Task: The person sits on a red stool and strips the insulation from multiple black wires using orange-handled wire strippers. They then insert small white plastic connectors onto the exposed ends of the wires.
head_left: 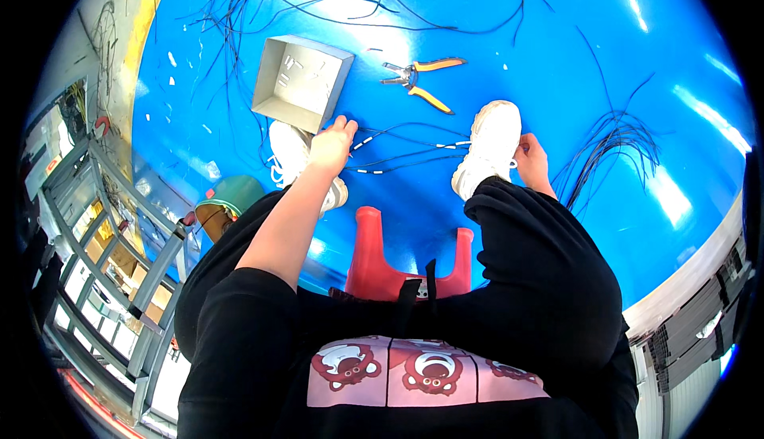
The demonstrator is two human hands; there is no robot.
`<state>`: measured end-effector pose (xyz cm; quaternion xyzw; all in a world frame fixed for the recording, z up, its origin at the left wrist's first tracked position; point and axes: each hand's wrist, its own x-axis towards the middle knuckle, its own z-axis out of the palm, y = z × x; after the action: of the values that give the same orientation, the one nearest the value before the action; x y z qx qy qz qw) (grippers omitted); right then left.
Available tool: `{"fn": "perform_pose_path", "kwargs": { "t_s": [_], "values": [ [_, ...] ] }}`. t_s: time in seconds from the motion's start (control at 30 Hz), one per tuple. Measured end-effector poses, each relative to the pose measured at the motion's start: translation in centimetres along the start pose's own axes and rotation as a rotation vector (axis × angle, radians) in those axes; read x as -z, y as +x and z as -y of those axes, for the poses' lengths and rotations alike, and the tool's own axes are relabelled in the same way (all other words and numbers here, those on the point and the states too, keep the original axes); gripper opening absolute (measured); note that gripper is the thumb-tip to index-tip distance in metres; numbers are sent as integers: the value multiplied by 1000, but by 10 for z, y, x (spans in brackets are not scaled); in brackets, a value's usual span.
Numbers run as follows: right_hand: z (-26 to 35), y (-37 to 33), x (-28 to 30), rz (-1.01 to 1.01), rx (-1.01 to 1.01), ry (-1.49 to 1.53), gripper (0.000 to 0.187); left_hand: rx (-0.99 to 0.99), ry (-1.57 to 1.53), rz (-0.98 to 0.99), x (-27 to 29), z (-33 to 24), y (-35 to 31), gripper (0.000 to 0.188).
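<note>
My left hand (pixel 333 146) is closed, its fingertips pinching at the ends of thin black wires beside the left shoe (pixel 290 152). Several short white sleeves sit on these black wires (pixel 406 159), which run across the blue floor between my shoes. At the outer side of the right shoe (pixel 489 140) is my right hand (pixel 532 162), its fingers curled in and partly hidden; what they hold does not show. Beyond my left hand stands an open grey box (pixel 339 81) with a few small white pieces inside. Wire strippers (pixel 412 77) with orange handles lie spread apart on the floor.
A tangle of black wires (pixel 239 1) spreads over the far left, and another bundle (pixel 613 148) lies at the right. A red plastic stool (pixel 366 256) is under me. Beside my left leg are a green container (pixel 237 194) and a metal rack (pixel 155 272).
</note>
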<state>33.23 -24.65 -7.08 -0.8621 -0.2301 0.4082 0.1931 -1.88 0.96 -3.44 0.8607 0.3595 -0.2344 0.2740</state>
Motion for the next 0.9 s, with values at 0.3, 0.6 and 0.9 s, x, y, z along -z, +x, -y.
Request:
{"fn": "perform_pose_path", "kwargs": {
  "t_s": [0.3,0.6,0.9],
  "values": [
    [9,2,1,-25,70,-37,12,-32,16,90,-16,-15,-2,14],
    [42,8,10,-128,272,56,9,-165,-408,-385,52,-60,54,18],
    [62,24,16,-197,437,5,15,-401,-139,-426,150,-4,89,22]
  ]
}}
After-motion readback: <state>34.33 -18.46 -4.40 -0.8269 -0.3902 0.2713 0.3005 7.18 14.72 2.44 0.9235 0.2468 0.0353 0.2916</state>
